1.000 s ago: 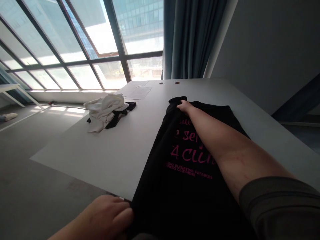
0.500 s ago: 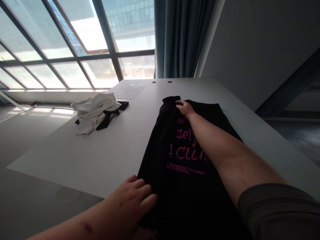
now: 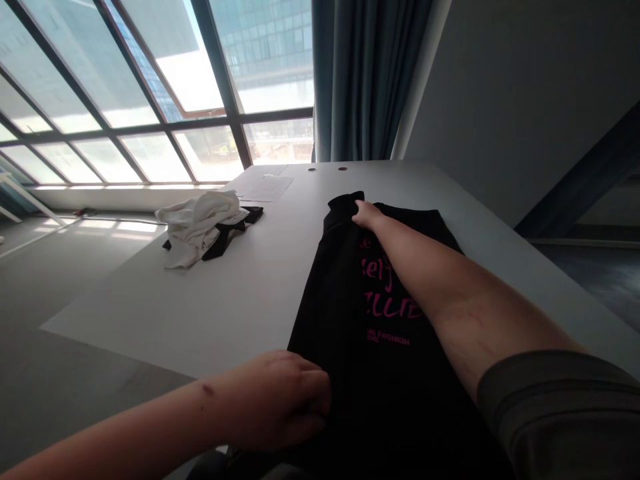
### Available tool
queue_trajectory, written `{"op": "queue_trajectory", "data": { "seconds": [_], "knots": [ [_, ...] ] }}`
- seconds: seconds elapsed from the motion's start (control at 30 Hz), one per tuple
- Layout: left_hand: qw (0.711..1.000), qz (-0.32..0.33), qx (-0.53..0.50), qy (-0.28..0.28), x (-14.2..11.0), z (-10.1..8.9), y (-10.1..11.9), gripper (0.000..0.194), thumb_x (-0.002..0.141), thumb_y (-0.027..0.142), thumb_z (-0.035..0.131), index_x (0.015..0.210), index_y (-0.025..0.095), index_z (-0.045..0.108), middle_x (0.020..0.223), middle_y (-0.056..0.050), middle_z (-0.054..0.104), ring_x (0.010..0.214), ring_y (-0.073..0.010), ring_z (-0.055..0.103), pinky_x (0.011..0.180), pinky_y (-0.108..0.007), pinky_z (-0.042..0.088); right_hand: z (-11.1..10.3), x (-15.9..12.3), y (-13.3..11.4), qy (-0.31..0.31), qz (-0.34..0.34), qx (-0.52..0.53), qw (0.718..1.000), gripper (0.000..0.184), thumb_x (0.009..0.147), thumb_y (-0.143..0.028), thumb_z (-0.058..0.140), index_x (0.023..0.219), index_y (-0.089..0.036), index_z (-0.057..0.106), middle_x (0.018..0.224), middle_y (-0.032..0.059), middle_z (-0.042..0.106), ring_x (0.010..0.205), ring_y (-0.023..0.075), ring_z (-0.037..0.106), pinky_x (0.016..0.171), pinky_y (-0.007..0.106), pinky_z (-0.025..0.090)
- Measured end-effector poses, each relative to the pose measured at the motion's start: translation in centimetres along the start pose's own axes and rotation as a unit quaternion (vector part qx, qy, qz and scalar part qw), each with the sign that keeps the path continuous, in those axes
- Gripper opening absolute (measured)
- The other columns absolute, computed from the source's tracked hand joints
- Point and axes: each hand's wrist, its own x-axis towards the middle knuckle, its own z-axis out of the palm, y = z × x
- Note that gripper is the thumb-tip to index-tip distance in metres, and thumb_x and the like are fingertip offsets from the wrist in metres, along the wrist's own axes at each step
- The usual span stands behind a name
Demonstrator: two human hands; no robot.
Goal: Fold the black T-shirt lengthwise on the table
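A black garment, probably a T-shirt, lies on the white table in front of me, with pink lettering on its face. Its left side is folded inward and covers part of the print. My left hand is closed on the near left edge of the cloth, its fingertips partly hidden. Farther off, my right hand pinches the fabric at the far end, beside a raised flap. The near part of the garment runs out of view at the bottom.
On the white table, a heap of white cloth with black cloth under it lies to the left. Sheets of paper rest at the far edge near two round holes. Windows and a blue curtain stand behind.
My left hand has moved right and closed, carrying the left edge inward over more of the pink print. My right hand stays at the far end, its fingers now more curled.
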Motion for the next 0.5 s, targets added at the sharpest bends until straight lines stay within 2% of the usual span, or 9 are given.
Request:
{"op": "queue_trajectory", "data": {
  "seconds": [0.07, 0.1, 0.13, 0.2, 0.27, 0.33, 0.37, 0.43, 0.5],
  "knots": [
    [0.997, 0.056, -0.011, -0.050, 1.1, -0.2, -1.3, 0.019, 0.102, 0.033, 0.090, 0.104, 0.024, 0.074, 0.097, 0.000, 0.080, 0.086, -0.0190, 0.076, 0.081, -0.027, 0.058, 0.2, -0.2, 0.9, -0.009, -0.005, -0.024, 1.000, 0.093, 0.096, -0.016, 0.069, 0.185, -0.006, 0.042, 0.183, 0.0243, 0.041, 0.173, 0.0374, 0.047, 0.149, 0.045, 0.038],
    [0.996, 0.077, -0.012, -0.051, 1.9, -0.5, -2.2, 0.017, 0.107, 0.036, 0.087, 0.105, 0.024, 0.075, 0.097, -0.001, 0.080, 0.088, -0.0192, 0.077, 0.083, -0.027, 0.059, 0.5, -0.4, 1.3, -0.005, -0.004, -0.018, 1.000, 0.089, 0.100, -0.022, 0.068, 0.184, -0.007, 0.044, 0.184, 0.0238, 0.040, 0.173, 0.0368, 0.047, 0.150, 0.045, 0.037],
    [0.996, 0.083, 0.005, -0.022, 2.8, -0.9, -3.2, 0.015, 0.111, 0.037, 0.082, 0.107, 0.024, 0.077, 0.098, -0.002, 0.080, 0.092, -0.0204, 0.079, 0.089, -0.028, 0.061, 0.9, -0.7, 1.7, 0.009, 0.000, -0.003, 1.000, 0.085, 0.104, -0.028, 0.066, 0.184, -0.009, 0.045, 0.184, 0.0230, 0.039, 0.172, 0.0359, 0.047, 0.150, 0.044, 0.037],
    [0.991, 0.072, 0.071, 0.082, 5.3, -2.4, -5.6, 0.016, 0.115, 0.039, 0.076, 0.113, 0.023, 0.079, 0.110, -0.006, 0.082, 0.109, -0.0249, 0.079, 0.108, -0.035, 0.061, 1.8, -1.3, 2.3, 0.053, 0.018, 0.038, 0.998, 0.078, 0.110, -0.039, 0.061, 0.182, -0.012, 0.049, 0.185, 0.0220, 0.034, 0.170, 0.0347, 0.049, 0.150, 0.043, 0.037],
    [0.978, 0.050, 0.121, 0.164, 8.7, -4.5, -8.4, 0.020, 0.117, 0.038, 0.071, 0.127, 0.023, 0.079, 0.135, -0.010, 0.079, 0.133, -0.0286, 0.074, 0.124, -0.044, 0.056, 2.6, -1.9, 2.5, 0.102, 0.027, 0.054, 0.993, 0.074, 0.112, -0.041, 0.056, 0.179, -0.011, 0.055, 0.188, 0.0219, 0.027, 0.170, 0.0354, 0.049, 0.149, 0.044, 0.037],
    [0.962, 0.007, 0.147, 0.229, 12.9, -6.8, -11.5, 0.026, 0.117, 0.037, 0.068, 0.137, 0.024, 0.080, 0.157, -0.011, 0.072, 0.152, -0.0314, 0.065, 0.136, -0.051, 0.048, 3.1, -2.4, 2.4, 0.128, 0.014, 0.018, 0.991, 0.069, 0.111, -0.039, 0.054, 0.173, -0.010, 0.061, 0.191, 0.0203, 0.021, 0.173, 0.0385, 0.043, 0.149, 0.049, 0.036],
    [0.957, -0.023, 0.139, 0.255, 15.2, -8.1, -13.0, 0.031, 0.119, 0.035, 0.063, 0.143, 0.025, 0.079, 0.163, -0.011, 0.069, 0.155, -0.0300, 0.064, 0.138, -0.049, 0.046, 3.1, -2.6, 2.3, 0.127, 0.003, -0.015, 0.992, 0.067, 0.111, -0.039, 0.054, 0.170, -0.010, 0.064, 0.192, 0.0188, 0.021, 0.174, 0.0405, 0.040, 0.149, 0.052, 0.036],
    [0.942, -0.091, 0.120, 0.301, 19.7, -10.8, -15.9, 0.042, 0.123, 0.030, 0.050, 0.156, 0.025, 0.076, 0.169, -0.010, 0.065, 0.160, -0.0273, 0.061, 0.142, -0.043, 0.042, 2.9, -3.0, 1.9, 0.087, -0.006, -0.079, 0.993, 0.064, 0.112, -0.042, 0.050, 0.166, -0.013, 0.069, 0.189, 0.0181, 0.031, 0.172, 0.0434, 0.040, 0.144, 0.061, 0.040],
    [0.925, -0.170, 0.120, 0.319, 23.8, -13.7, -18.4, 0.047, 0.122, 0.031, 0.052, 0.164, 0.026, 0.072, 0.177, -0.008, 0.060, 0.167, -0.0281, 0.054, 0.144, -0.042, 0.039, 2.7, -3.2, 1.7, 0.037, 0.008, -0.113, 0.993, 0.067, 0.114, -0.045, 0.044, 0.169, -0.014, 0.067, 0.179, 0.0212, 0.048, 0.165, 0.0427, 0.049, 0.140, 0.064, 0.043]
  ]
}}
